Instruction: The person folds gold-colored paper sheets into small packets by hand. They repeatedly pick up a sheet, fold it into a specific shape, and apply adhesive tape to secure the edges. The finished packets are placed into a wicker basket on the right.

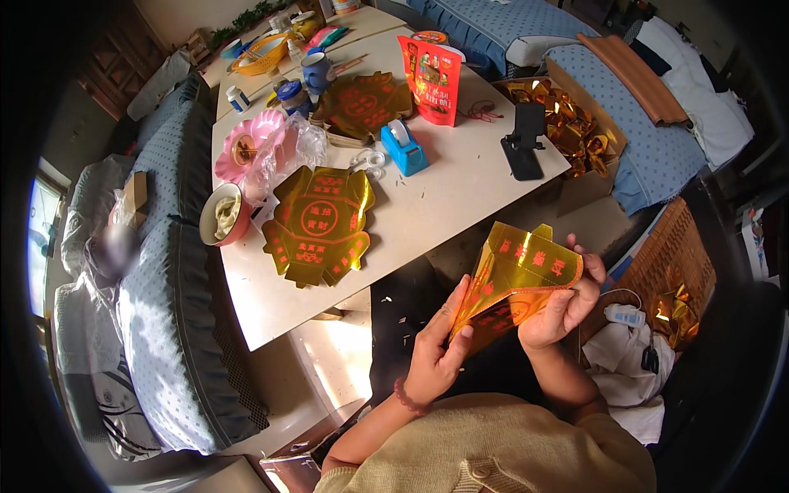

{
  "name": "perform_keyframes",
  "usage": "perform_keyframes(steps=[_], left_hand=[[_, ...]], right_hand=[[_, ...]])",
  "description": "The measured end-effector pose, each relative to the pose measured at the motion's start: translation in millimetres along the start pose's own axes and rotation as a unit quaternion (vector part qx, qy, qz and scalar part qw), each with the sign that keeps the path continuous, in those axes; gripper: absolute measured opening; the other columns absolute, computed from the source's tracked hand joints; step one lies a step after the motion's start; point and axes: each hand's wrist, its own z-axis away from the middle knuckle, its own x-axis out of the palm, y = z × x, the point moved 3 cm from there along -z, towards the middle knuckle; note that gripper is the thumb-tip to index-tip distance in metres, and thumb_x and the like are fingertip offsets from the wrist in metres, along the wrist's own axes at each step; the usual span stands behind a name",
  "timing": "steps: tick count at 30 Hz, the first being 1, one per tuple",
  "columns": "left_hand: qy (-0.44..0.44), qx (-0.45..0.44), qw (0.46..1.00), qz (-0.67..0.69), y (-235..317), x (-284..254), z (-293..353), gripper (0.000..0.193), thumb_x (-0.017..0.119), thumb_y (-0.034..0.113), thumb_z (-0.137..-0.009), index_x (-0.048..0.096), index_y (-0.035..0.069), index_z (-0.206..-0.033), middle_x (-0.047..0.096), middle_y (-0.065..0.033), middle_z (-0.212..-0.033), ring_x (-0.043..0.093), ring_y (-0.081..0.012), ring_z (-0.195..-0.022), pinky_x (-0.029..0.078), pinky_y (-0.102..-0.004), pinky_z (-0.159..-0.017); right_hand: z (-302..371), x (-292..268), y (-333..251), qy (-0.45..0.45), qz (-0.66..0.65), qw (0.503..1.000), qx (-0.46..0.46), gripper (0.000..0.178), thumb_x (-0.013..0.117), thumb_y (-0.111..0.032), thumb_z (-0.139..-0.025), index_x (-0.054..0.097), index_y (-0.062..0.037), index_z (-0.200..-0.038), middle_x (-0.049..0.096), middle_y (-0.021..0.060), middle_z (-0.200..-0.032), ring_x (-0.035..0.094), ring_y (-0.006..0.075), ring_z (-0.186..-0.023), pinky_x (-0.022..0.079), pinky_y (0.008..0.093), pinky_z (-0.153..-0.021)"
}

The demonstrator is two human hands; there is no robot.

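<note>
Nearest the camera, your tan knit shirt [493,440] is filling the lower edge, its button showing. Your left hand [440,349] is gripping the left edge of a partly folded gold foil card [526,259] between thumb and fingers, and your right hand [563,308] is closing on its right side, the thumb lying toward you and some fingertips reaching behind. The card is sitting between both hands above your lap, off the near edge of the table, its red-printed panels bending inward and one tab pointing away from you. A reddish bead bracelet [408,397] is circling your left wrist. Beyond your hands, on the pale table [468,189], a flat gold die-cut sheet [320,222] is lying unfolded, with a pink bowl [238,230] standing just left of it. Farther out, a blue tape dispenser [408,158] is standing near a stack of gold cutouts [362,103], while a red pouch [436,94] is standing upright behind it and a black phone stand [524,144] is resting toward the right edge. Past the table, a cardboard box [596,90] is holding many shiny gold pieces [575,123], and a blue mug [316,76] is standing near the far-left side.
</note>
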Motion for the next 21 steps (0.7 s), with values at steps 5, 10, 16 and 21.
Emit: perform_keyframes(steps=[5, 10, 16, 21], left_hand=[[-0.007, -0.015, 0.992, 0.127, 0.4, 1.2, 0.7, 0.055, 0.047, 0.013, -0.104, 0.03, -0.003, -0.154, 0.036, -0.0172, -0.159, 0.037, -0.0261, -0.145, 0.026, -0.0357, -0.119], [-0.008, -0.008, 0.992, 0.123, 1.1, -0.2, 0.2, 0.055, 0.044, 0.017, -0.106, 0.027, -0.003, -0.155, 0.034, -0.0162, -0.16, 0.036, -0.0255, -0.146, 0.025, -0.0359, -0.119], [0.019, -0.026, 0.992, 0.121, 7.4, -3.2, -0.1, 0.054, 0.043, 0.02, -0.107, 0.029, -0.002, -0.155, 0.036, -0.0146, -0.159, 0.037, -0.0234, -0.144, 0.027, -0.0358, -0.119], [0.025, -0.048, 0.976, 0.213, 3.4, -2.3, 1.1, 0.053, 0.045, 0.019, -0.107, 0.031, -0.002, -0.154, 0.038, -0.0144, -0.158, 0.041, -0.022, -0.142, 0.031, -0.0347, -0.117]], right_hand=[[1.3, 4.0, 1.8, 0.017, -0.024, 1.0, 0.006, 0.029, 0.049, -0.03, -0.104, 0.053, -0.003, -0.114, 0.041, 0.0153, -0.131, 0.045, 0.0281, -0.127, 0.035, 0.058, -0.114], [-1.4, 9.6, 2.6, 0.026, -0.054, 0.998, 0.014, 0.03, 0.049, -0.03, -0.105, 0.052, -0.0021, -0.115, 0.041, 0.0161, -0.132, 0.044, 0.0286, -0.128, 0.035, 0.0593, -0.115], [-0.4, 13.4, 4.0, 0.003, -0.065, 0.998, -0.006, 0.03, 0.047, -0.029, -0.105, 0.051, -0.0026, -0.117, 0.04, 0.0157, -0.135, 0.043, 0.028, -0.13, 0.033, 0.0607, -0.115], [-4.4, 13.3, 4.5, -0.018, -0.051, 0.998, -0.016, 0.03, 0.045, -0.027, -0.106, 0.049, -0.0029, -0.123, 0.038, 0.0137, -0.14, 0.041, 0.0284, -0.135, 0.032, 0.0595, -0.117]])
